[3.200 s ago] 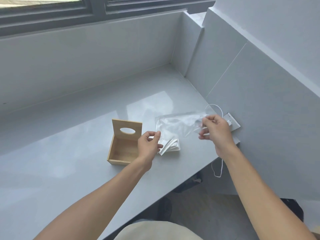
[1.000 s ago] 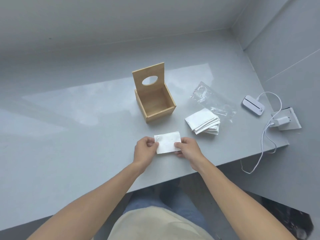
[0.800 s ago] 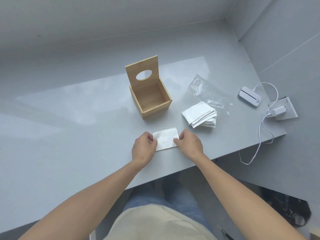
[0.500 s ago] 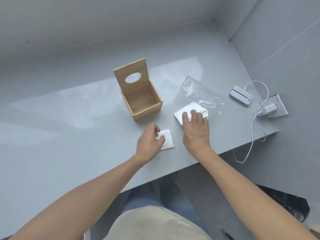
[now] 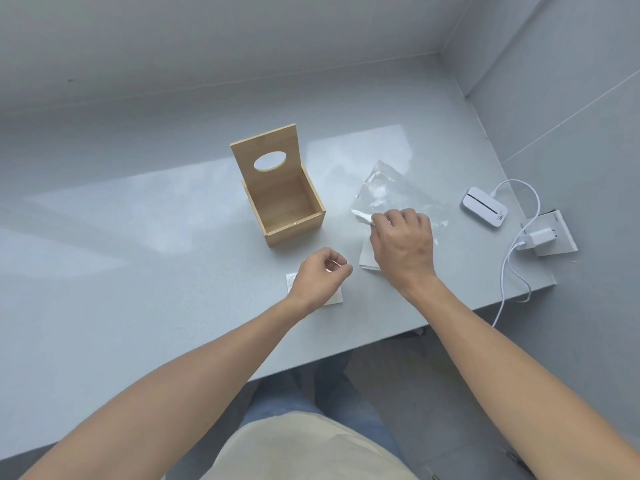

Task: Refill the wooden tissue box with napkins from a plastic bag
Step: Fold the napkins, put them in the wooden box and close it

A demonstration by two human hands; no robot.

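Note:
The wooden tissue box stands open on the grey counter, its lid with an oval hole raised upright at the back, nothing visible inside. The clear plastic bag lies flat to its right. My right hand hovers over the napkin stack, pinching a white napkin lifted at its fingertips. My left hand is loosely curled with nothing in it, above a single folded napkin lying flat on the counter.
A small white device with a cable lies at the right, next to a wall socket with a charger. The counter's front edge runs just behind my forearms. Walls close the back and right.
My right hand closed on a napkin from the stack and lifted it. My left hand let go of the single folded napkin, which now lies on the counter.

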